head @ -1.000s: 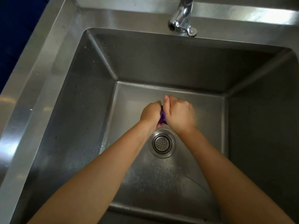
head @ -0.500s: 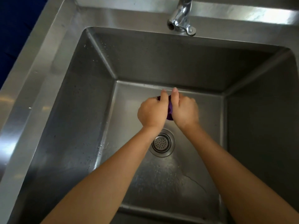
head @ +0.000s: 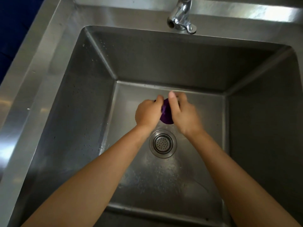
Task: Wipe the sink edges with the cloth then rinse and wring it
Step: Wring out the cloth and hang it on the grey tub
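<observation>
A bunched purple cloth (head: pixel 166 113) is squeezed between my two hands above the middle of the steel sink basin (head: pixel 78 102). My left hand (head: pixel 147 113) grips its left side with the fingers curled. On the cloth's right side my right hand (head: pixel 183 112) is clamped, thumb pointing up and slightly blurred. Most of the cloth is hidden inside the fists. Both hands hover just beyond the drain strainer (head: pixel 163 143).
A chrome faucet (head: pixel 181 17) stands at the back rim, with no water coming from its spout. The sink's flat steel edge (head: pixel 37 66) runs along the left and back. Droplets and wet streaks lie on the basin floor near the drain.
My hands have drifted away from the drain toward the back wall and twisted against each other. More of the purple cloth now shows between them.
</observation>
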`<state>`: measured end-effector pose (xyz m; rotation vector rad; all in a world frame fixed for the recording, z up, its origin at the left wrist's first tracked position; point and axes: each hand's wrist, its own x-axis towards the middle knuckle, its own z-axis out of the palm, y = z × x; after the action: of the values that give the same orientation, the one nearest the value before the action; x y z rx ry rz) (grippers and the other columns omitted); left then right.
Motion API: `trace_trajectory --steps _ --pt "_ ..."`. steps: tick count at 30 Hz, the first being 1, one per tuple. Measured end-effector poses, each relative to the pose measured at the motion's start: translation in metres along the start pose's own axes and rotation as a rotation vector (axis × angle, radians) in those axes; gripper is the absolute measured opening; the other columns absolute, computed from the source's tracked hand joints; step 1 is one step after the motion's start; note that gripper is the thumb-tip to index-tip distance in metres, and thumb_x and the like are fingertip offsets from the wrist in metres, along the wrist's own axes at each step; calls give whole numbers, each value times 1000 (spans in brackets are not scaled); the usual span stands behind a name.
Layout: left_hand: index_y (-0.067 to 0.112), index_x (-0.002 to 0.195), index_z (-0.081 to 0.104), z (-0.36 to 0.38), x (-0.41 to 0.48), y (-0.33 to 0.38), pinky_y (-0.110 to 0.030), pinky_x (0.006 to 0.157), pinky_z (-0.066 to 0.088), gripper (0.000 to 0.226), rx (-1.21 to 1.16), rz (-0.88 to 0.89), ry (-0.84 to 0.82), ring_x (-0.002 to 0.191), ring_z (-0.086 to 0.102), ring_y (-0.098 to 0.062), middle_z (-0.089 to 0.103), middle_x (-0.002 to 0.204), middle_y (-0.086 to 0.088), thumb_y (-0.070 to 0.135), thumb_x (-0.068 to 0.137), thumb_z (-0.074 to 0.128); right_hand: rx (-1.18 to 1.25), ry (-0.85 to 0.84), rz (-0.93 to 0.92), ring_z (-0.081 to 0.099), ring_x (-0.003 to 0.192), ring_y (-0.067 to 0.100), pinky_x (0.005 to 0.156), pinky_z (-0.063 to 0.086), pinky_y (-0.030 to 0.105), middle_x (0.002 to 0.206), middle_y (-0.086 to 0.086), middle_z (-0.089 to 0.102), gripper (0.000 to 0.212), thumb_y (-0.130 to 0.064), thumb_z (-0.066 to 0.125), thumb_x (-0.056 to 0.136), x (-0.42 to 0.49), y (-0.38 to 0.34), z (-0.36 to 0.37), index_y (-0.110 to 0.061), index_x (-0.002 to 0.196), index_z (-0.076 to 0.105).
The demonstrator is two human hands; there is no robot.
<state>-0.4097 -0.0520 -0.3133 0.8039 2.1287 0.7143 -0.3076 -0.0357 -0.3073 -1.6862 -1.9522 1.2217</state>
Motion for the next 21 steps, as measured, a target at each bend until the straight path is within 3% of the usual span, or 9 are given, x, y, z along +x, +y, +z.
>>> trace_trajectory --steps 1,3,5,7,12,17,21 --pt "16 49 47 -1 1 -2 -27 47 34 47 -114 -91 -51 47 47 -16 47 46 2 36 92 43 -126 28 -124 56 109 26 84 44 37 125 6 56 46 -55 29 94 -7 0 0 -27 125 46" --pt "19 51 49 -5 -2 0 -18 36 31 44 -353 -245 -157 34 46 -8 47 37 6 36 92 46 -346 77 -385 56 107 27 80 49 39 128 4 51 54 -59 30 89 -13 2 2 -29 132 42" --pt "20 52 48 -6 -6 3 -13 29 24 43 -450 -291 -223 25 36 -4 41 32 7 32 93 44 -378 138 -494 62 89 29 67 54 38 112 8 58 51 -53 33 88 -10 6 5 -23 123 54" --pt "18 53 47 -4 -12 6 -16 30 24 42 -469 -271 -202 29 35 -7 40 34 5 26 94 41 -316 258 -548 64 69 30 55 52 34 89 11 64 41 -37 35 92 -1 11 7 -15 106 66" --pt "14 50 49 3 -18 9 -34 56 39 43 -318 -191 9 57 52 -23 53 53 -5 29 90 42 -253 495 -491 54 41 32 43 36 25 53 13 59 39 -20 33 91 9 4 14 -5 69 62" --pt "14 51 52 0 -26 26 -33 59 41 45 -290 -90 91 61 55 -22 56 57 -5 31 92 42 -104 579 -406 56 45 39 45 41 36 53 20 59 44 -25 27 91 6 -7 8 -2 70 58" --pt "14 37 50 0 -25 46 -43 71 48 53 -432 -47 136 76 59 -39 51 47 -4 32 87 49 -48 684 -389 59 54 42 49 43 42 61 22 62 49 -30 23 91 6 -22 -8 0 74 59"
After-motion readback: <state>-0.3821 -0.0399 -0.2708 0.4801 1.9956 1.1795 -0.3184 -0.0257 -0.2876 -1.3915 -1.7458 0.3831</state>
